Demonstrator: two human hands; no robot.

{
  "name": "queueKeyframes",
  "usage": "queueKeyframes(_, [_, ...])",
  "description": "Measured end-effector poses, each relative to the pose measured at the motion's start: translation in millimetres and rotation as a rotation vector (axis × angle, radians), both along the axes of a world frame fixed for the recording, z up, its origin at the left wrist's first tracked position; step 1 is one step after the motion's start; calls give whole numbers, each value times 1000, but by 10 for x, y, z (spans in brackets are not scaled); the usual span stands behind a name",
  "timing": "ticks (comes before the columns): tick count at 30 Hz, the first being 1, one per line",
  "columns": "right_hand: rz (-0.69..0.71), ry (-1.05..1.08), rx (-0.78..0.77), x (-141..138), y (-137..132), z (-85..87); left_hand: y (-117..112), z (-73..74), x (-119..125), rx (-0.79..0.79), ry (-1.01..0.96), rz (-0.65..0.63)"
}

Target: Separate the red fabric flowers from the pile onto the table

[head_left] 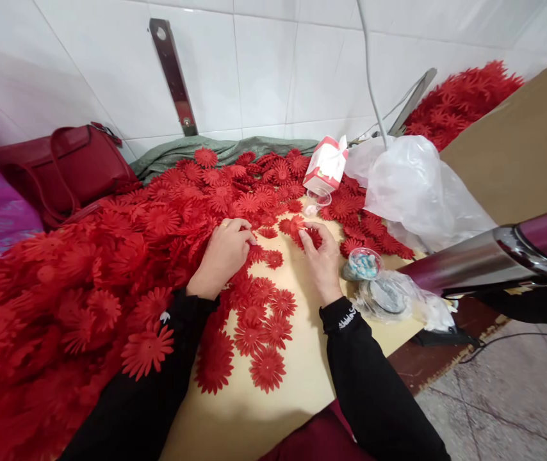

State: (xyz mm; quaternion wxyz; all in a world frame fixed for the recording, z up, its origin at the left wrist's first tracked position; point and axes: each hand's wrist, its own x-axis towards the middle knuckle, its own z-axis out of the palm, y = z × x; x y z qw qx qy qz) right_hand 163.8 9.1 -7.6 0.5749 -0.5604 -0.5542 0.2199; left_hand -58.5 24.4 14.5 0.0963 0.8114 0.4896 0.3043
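Step in hand, as I read it: you're handling red flower pieces one or a few at a time, at mid-table. Your right hand [322,256] has a narrow pinch, thumb and fingers on the red flower [296,225], held at the far side of the bare tabletop [314,365]. More red petals show under those fingers; can't tell if that's one piece or several layers.

Your left hand [225,253] is curled at the right edge of the big flower pile [163,221], fingertips drawn in. Can't tell if it holds anything. Small flower [274,258] lies just beyond those fingertips, between your hands. A loose cluster [264,320] sits nearer you, some pieces overlapping.

Next move, my judgement: calls for a light fingertip grip on the petal piece and a free left hand to meet it or single out another. Pieces look thin and likely cling or fold, so check you have just one.

Watch the right side: the tub of blue and white bits [364,264] is just beside your right wrist, with the steel flask [465,259] past it. The clear cup [319,197] sits beyond the held flower, by the tissue box [327,165]. Easy to clip on a wide swing.
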Motion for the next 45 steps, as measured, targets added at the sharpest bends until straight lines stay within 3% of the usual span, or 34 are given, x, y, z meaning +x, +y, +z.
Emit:
queueKeyframes(3, [-55,-14,-7,22,-61,45,-69,109,62,2,32,44])
queueKeyframes(7, [-151,8,21,42,-108,78,-174,375,197,31,-1,27])
queueKeyframes(11, [-200,-5,114,65,-85,29,-458,571,520,-79,-96,-96])
queueKeyframes(14, [-186,-28,144,120,-42,-31,-902,471,899,-266,-330,-175])
queueKeyframes(16, [-161,-44,169,166,-13,-68,-1221,288,1133,-288,-556,-123])
queueKeyframes(19, [-96,-90,178,208,15,-104,-1488,-6,1336,-263,-592,-246])
queueKeyframes(22, [-29,-118,146,181,12,-108,-1341,-172,1336,-236,-601,-227])
queueKeyframes(27, [75,31,50,25,-3,-130,-587,-253,1019,-126,-758,45])
queueKeyframes(29, [128,188,-3,-37,7,-162,-348,-294,861,-186,-845,71])
queueKeyframes(31, [188,327,-52,-82,18,-193,-209,-341,742,-343,-931,-9])
queueKeyframes(33, [220,411,-88,-109,21,-206,-151,-383,684,-426,-983,-68])
queueKeyframes(37, [264,475,-111,-128,-12,-165,-136,-432,686,-439,-1028,-97])
queueKeyframes(45, [379,383,-119,-115,-79,-67,-132,-422,699,-448,-989,-89])
